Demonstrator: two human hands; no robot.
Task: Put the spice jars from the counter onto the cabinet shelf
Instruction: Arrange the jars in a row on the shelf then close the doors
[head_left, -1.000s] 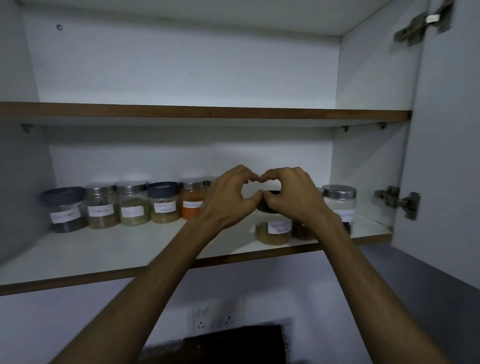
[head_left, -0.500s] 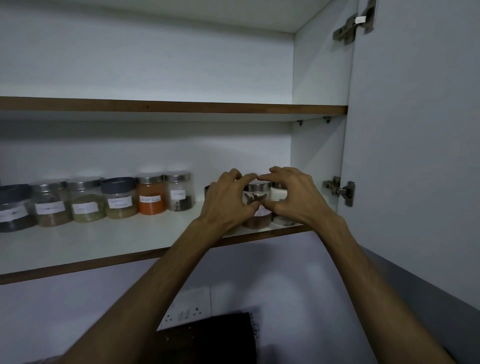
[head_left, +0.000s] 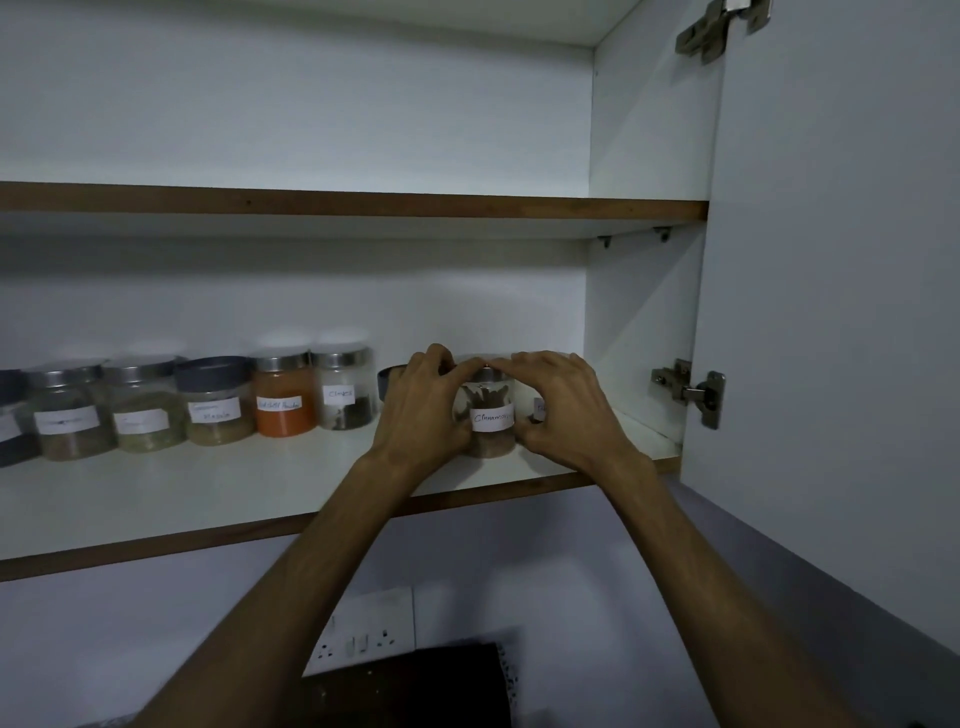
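With both hands, left (head_left: 423, 410) & right (head_left: 563, 408), gripping cinnamon jar (head_left: 491, 415) on shelf (head_left: 208, 493) (prob. seated): placing step; next let go w/o tipping it.

Spice jars standing on the lower cabinet shelf

A clear, round jar with a silver metal lid and a white handwritten "Cinnamon" label (head_left: 491, 415), holding brown sticks, stands upright on the white cabinet shelf with a brown wooden front edge (head_left: 218, 499), towards its right end. To its left a row of similar labelled jars stands upright along the back: one of dark cloves (head_left: 345, 389), one of orange powder (head_left: 284, 395), a dark-lidded one of tan powder (head_left: 215, 402), and two of greenish-brown powder (head_left: 145, 405) (head_left: 67, 413).
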